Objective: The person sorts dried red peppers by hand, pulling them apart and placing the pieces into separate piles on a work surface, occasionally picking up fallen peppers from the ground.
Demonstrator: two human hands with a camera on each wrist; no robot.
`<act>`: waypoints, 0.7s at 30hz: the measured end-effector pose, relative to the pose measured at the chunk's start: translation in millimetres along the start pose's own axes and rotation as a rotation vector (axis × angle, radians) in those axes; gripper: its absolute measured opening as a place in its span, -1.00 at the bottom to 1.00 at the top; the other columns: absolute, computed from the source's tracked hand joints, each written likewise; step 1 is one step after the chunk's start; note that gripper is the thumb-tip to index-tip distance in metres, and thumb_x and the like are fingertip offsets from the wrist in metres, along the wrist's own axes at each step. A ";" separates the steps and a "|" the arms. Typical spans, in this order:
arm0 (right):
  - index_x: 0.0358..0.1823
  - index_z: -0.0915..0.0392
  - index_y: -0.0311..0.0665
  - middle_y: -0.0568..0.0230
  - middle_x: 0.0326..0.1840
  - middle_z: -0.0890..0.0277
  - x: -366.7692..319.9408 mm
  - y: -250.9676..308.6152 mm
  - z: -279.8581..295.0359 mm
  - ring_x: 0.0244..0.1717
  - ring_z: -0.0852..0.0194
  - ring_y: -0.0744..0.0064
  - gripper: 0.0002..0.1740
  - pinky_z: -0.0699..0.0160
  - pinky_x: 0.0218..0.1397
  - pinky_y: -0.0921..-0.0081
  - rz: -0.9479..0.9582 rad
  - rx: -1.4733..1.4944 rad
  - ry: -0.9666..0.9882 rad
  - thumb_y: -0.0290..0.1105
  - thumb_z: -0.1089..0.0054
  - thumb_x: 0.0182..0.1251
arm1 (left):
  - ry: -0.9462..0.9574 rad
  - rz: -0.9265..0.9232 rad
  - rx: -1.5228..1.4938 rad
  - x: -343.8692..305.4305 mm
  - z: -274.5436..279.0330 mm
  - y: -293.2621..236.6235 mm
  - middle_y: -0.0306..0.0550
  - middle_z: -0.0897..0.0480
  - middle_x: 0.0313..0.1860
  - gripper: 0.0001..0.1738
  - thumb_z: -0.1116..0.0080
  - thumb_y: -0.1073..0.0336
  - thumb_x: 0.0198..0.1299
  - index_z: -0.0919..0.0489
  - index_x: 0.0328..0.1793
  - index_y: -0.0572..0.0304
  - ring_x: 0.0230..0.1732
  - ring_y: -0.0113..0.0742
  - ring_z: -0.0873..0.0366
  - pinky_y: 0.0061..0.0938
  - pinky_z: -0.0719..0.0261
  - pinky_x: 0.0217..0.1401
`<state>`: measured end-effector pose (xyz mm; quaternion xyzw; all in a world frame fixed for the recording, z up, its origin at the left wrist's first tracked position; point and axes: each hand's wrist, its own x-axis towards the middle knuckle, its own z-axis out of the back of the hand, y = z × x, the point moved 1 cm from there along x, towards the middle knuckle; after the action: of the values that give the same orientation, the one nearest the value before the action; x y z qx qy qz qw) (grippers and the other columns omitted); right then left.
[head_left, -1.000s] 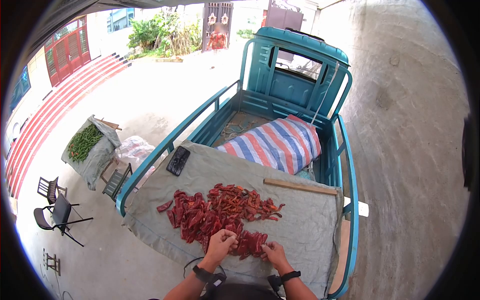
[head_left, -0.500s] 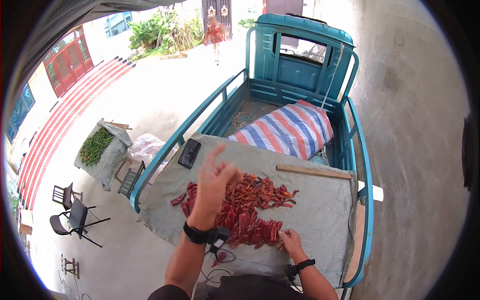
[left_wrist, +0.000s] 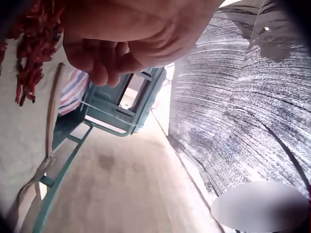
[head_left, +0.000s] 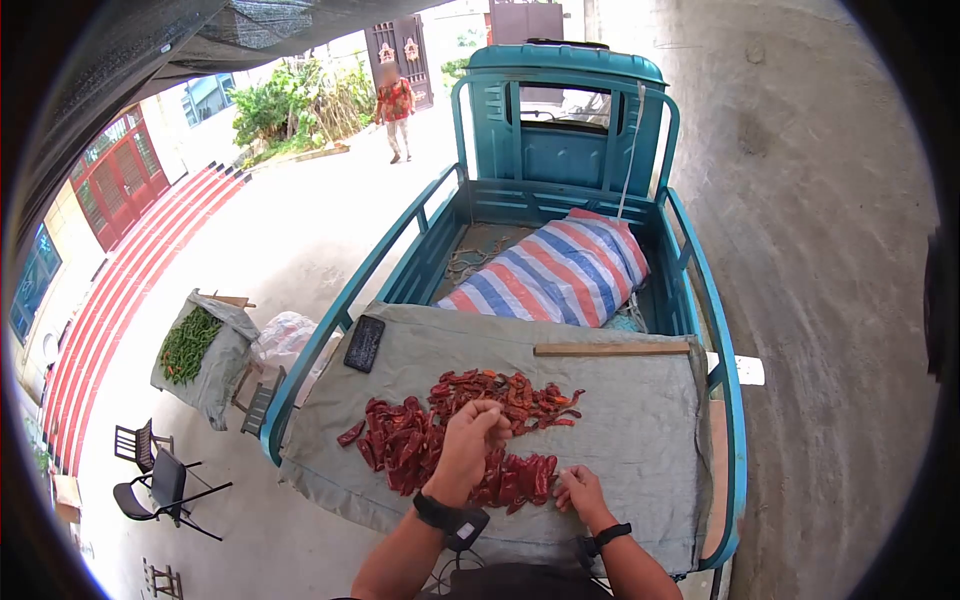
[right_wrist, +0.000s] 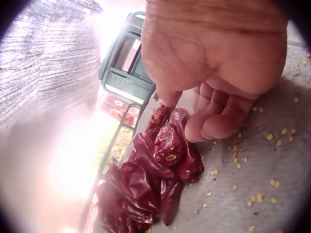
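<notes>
Pinching with my right hand (right_wrist: 214, 63), I have the thumb and curled fingers (right_wrist: 216, 124) closed on a dried red pepper (right_wrist: 170, 143) at the near right edge of the pepper pile (head_left: 400, 445) (loose seeds (right_wrist: 272, 141) lie on the cloth just beside it). My left hand (head_left: 478, 428) is over the middle of the pile, fingers curled together in a fist; whether a pepper sits inside it I cannot tell. The pile lies on a grey cloth (head_left: 620, 420) spread over the back end of a teal cart (head_left: 560, 165). Past the pile a wooden slat (head_left: 610, 349) lies across the cloth, and a flat black object (head_left: 364, 343) rests near its far left corner. Further up the cart bed lies a striped sack (head_left: 560, 272). Down on the ground to my left, green peppers (head_left: 188, 345) lie on an open grey sack, with folding chairs (head_left: 160, 480) near it.
</notes>
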<state>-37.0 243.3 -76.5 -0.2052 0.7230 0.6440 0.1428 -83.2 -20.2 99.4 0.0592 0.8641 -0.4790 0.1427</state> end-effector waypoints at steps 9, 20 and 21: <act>0.18 -0.50 -0.34 0.08 -0.30 -0.74 3.7 -8.1 6.7 -0.54 -0.67 0.39 -0.63 -0.64 -0.50 0.44 0.025 0.013 0.031 -0.13 -0.20 0.75 | -0.130 0.088 -0.043 -30.5 45.6 57.1 -0.21 -0.75 -0.19 -0.88 -0.24 0.31 0.60 -0.62 0.15 0.08 -0.23 -0.37 -0.75 -0.44 -0.70 -0.12; 0.18 -0.50 -0.32 0.10 -0.29 -0.73 -2.2 -0.9 4.3 -0.53 -0.67 0.42 -0.65 -0.65 -0.48 0.46 0.012 0.031 0.053 -0.15 -0.22 0.74 | -0.200 0.034 -0.047 -34.4 63.1 54.2 -0.20 -0.76 -0.19 -0.90 -0.23 0.34 0.59 -0.63 0.13 0.10 -0.26 -0.36 -0.75 -0.45 -0.70 -0.15; 0.17 -0.51 -0.33 0.10 -0.29 -0.74 -0.5 0.1 4.0 -0.53 -0.67 0.42 -0.66 -0.64 -0.49 0.47 0.024 0.030 0.055 -0.16 -0.22 0.74 | -0.200 0.027 -0.031 -34.4 63.8 55.8 -0.21 -0.76 -0.19 -0.90 -0.23 0.34 0.59 -0.63 0.13 0.09 -0.26 -0.36 -0.75 -0.45 -0.70 -0.15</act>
<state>-36.8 247.3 -76.7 -0.2119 0.7386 0.6289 0.1181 -25.0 -43.1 32.6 0.0204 0.8519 -0.4673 0.2355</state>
